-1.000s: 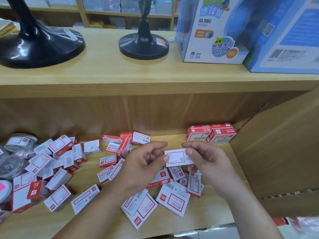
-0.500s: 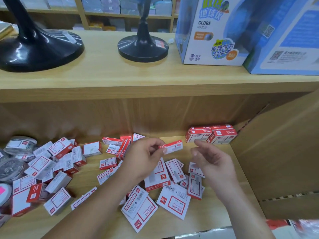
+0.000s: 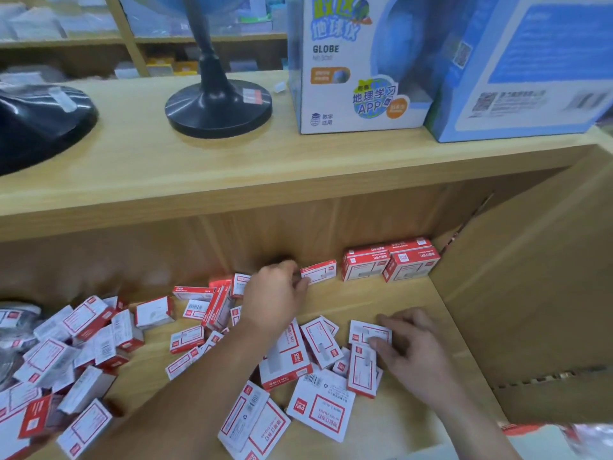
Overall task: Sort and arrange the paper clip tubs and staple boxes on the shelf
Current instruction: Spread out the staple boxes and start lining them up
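Note:
My left hand (image 3: 277, 288) pinches a small red-and-white staple box (image 3: 319, 272) at the back of the lower shelf, just left of a neat stack of staple boxes (image 3: 389, 263) in the back right corner. My right hand (image 3: 409, 351) rests on a loose staple box (image 3: 365, 332) nearer the front, its fingers curling over the box's edge. Several more staple boxes lie scattered across the wooden shelf (image 3: 391, 300), in a heap at the left (image 3: 83, 346) and in the middle (image 3: 292, 360). Round paper clip tubs (image 3: 13, 323) show at the far left edge.
The upper shelf board (image 3: 232, 180) overhangs the lower one and carries two black stands (image 3: 217, 107) and blue globe boxes (image 3: 361, 61). A wooden side panel (image 3: 530, 293) closes the shelf on the right.
My left hand carried the staple box back towards the stack in the corner. My right hand let go of that box and came down onto a loose box near the front.

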### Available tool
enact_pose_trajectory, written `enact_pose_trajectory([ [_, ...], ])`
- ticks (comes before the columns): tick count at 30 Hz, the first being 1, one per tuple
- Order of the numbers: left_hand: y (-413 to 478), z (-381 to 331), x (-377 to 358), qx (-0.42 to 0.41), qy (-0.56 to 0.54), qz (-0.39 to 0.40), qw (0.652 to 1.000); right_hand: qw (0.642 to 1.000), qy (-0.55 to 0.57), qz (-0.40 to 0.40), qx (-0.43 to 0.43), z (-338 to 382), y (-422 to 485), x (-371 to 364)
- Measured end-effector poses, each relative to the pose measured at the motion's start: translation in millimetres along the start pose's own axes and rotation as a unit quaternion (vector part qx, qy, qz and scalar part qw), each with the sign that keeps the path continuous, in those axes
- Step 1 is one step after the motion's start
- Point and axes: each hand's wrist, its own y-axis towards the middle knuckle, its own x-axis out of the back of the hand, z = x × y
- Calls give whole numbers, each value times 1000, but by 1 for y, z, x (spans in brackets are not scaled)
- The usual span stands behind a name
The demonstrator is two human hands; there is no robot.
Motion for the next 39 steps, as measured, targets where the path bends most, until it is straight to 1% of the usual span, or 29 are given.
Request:
enact_pose_trajectory([
  [2, 1, 1, 2, 26, 36, 9, 999, 1000, 27, -12, 3, -1, -2, -1],
  [5, 5, -9, 3, 32, 106, 36, 993, 998, 55, -29, 0, 1, -3, 0],
  [11, 8, -20, -2, 16, 136, 36, 990, 993, 108, -36, -12, 0, -1, 1],
  [14, 8, -21, -2, -12, 155, 29, 987, 987, 154, -30, -43, 2, 0, 2],
  [19, 7, -18, 3, -2, 141, 42, 989, 974, 208, -20, -83, 2, 0, 1],
  [20, 4, -16, 5, -11, 130, 31, 991, 971, 221, -21, -92, 3, 1, 2],
  [22, -4, -11, 12, -46, 98, -18, 994, 962, 248, -27, -109, 4, 2, 7],
  [24, -15, -13, 23, -76, 46, -54, 995, 950, 287, -32, -122, 12, 4, 14],
  [25, -22, -18, 28, -83, -2, -45, 996, 945, 302, -32, -121, 17, 4, 18],
  [26, -29, -23, 32, -80, -61, -14, 995, 943, 310, -29, -114, 23, 4, 20],
  [28, -40, -33, 37, -64, -166, 83, 981, 946, 314, -18, -78, 40, 2, 24],
  [29, -45, -36, 39, -70, -191, 120, 972, 948, 314, -10, -53, 50, 1, 25],
  [30, -49, -36, 39, -89, -193, 135, 968, 948, 318, 0, -25, 60, 1, 26],
  [32, -52, -35, 43, -124, -167, 128, 970, 941, 338, 16, 19, 79, 1, 27],
  [33, -53, -33, 46, -126, -162, 127, 970, 936, 350, 16, 34, 87, 2, 28],
  [34, -55, -32, 49, -116, -173, 131, 969, 932, 360, 11, 44, 92, 3, 27],
  [36, -58, -30, 54, -70, -225, 144, 961, 924, 380, -4, 49, 98, 4, 24],
  [37, -60, -30, 56, -36, -266, 147, 952, 920, 390, -8, 44, 99, 4, 22],
  [39, -62, -30, 61, 32, -374, 137, 917, 919, 394, 13, 25, 97, 3, 18],
])
